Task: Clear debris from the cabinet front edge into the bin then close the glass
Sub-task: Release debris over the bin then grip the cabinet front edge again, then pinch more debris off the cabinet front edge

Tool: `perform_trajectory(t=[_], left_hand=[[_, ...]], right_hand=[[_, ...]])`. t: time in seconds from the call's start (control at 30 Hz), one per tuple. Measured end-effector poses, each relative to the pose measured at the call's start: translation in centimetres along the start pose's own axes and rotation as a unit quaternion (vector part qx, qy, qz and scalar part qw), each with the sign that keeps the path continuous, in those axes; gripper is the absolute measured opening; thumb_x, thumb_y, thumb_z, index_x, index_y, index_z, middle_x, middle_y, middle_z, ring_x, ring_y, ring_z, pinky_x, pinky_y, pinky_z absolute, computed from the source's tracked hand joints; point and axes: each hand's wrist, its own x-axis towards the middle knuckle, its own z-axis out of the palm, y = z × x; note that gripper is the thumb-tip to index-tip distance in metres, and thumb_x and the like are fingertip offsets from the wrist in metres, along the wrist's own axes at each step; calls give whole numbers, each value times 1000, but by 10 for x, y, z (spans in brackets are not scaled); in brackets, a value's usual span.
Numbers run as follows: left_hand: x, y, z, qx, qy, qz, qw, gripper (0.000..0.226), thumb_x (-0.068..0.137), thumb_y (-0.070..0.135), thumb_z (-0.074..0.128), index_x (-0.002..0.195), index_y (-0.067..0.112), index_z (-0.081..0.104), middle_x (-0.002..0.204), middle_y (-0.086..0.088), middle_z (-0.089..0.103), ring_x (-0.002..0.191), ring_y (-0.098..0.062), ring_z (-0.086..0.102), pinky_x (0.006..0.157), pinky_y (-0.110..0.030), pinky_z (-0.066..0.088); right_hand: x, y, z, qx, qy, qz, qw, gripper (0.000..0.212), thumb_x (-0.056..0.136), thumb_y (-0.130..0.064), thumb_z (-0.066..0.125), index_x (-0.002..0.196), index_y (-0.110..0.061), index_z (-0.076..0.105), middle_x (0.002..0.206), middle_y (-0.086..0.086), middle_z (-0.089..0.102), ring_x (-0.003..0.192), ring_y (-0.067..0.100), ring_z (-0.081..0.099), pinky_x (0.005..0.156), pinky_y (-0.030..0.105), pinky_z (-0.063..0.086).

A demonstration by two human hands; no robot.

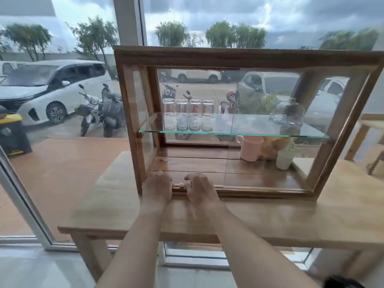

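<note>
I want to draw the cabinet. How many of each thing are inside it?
Clear glass jars: 4
Glass dome cover: 1
Pink mug: 1
Small white plant pot: 1
Brownish item behind the mug, too blurred to name: 1
Total: 8

The cabinet (207, 57) above the hands is brown wood; its floor just beyond the fingers looks glossy. Its shelf (228, 133) and sliding pane (266, 163) are clear glass. The table (332, 204) under the wrists is paler, matt wood. Between the hands lies a small light wooden bit (179, 185).
</note>
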Motion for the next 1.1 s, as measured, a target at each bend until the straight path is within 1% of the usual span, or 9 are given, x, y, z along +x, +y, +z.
perform_trajectory(t=[0.13,0.3,0.4,0.57,0.7,0.77,0.87,1.0,1.1], left_hand=[[6,-7,5,-34,-16,-18,999,14,86,26,66,92,16,75,103,-6,69,100,-26,63,83,-38,53],[7,-13,6,-71,-12,-8,997,11,86,23,67,88,15,75,97,-7,68,94,-27,64,81,-39,55],[3,-15,2,-87,-3,0,996,11,87,22,65,88,15,74,95,-7,67,89,-28,65,79,-40,55],[-11,-20,-17,-105,23,-1,994,10,90,21,63,84,16,69,88,-5,72,82,-28,67,75,-42,56],[-27,-33,-35,-100,27,-11,995,11,91,21,61,88,15,69,90,-7,73,82,-27,67,76,-43,57],[-36,-45,-44,-88,34,-23,995,13,92,22,60,91,14,71,92,-8,73,85,-27,67,78,-42,57],[-53,-70,-60,-68,36,-51,996,14,90,20,59,92,13,72,95,-10,73,90,-29,66,79,-41,54],[-80,-111,-81,-46,33,-94,994,13,87,19,60,92,14,71,98,-11,72,97,-32,64,84,-41,52],[-102,-147,-96,-44,46,-127,990,12,87,18,59,95,14,68,97,-10,72,97,-33,64,82,-40,51]], right_hand=[[7,-9,13,3,-24,2,1000,27,98,-21,51,115,-14,71,119,16,62,111,38,58,95,40,43],[12,-7,18,57,-11,33,998,16,93,-10,58,96,-11,73,104,16,70,100,34,64,86,36,47],[12,-5,16,77,-9,55,995,16,91,-6,52,89,-9,68,99,16,68,98,36,63,82,40,52],[1,-10,13,64,1,66,996,22,87,2,43,90,-7,63,102,16,63,95,36,62,78,40,51],[-12,-27,12,57,-5,46,997,19,89,2,45,90,-9,60,100,12,61,91,32,62,78,42,51],[-16,-41,14,60,-11,31,998,19,90,2,44,92,-9,60,101,12,61,92,31,61,78,39,49],[-26,-69,24,62,-14,-2,998,21,91,2,41,89,-8,59,96,12,61,87,31,60,72,36,44],[-42,-108,45,71,-49,-41,995,18,90,1,44,93,-8,60,100,13,62,94,32,61,82,44,49],[-52,-137,66,82,-66,-57,993,18,89,2,46,89,-11,59,98,11,62,91,29,61,80,42,52]])
